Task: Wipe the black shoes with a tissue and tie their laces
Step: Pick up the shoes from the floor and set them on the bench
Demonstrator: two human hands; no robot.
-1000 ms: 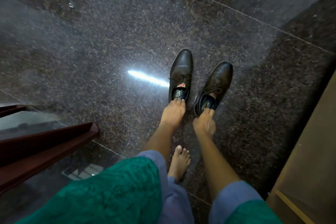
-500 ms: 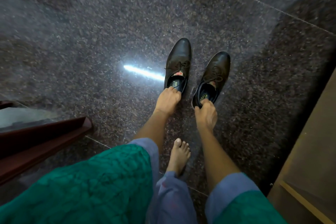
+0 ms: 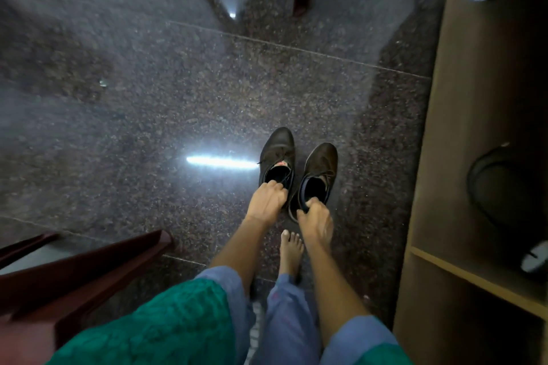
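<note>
Fingers of the left hand (image 3: 265, 201) curl over the heel rim of the left shoe (image 3: 277, 158), gripping it, while the right hand (image 3: 315, 218) grips the heel rim of the right shoe (image 3: 318, 170) the same way, fingers hooked inside the opening. Both black shoes sit side by side on the dark speckled floor (image 3: 148, 115), toes pointing away, laces loose. They lie between a wooden shelf (image 3: 474, 133) along the floor's right edge and a bright light streak (image 3: 221, 162) on their left. A bare foot (image 3: 291, 252) rests just behind the hands.
</note>
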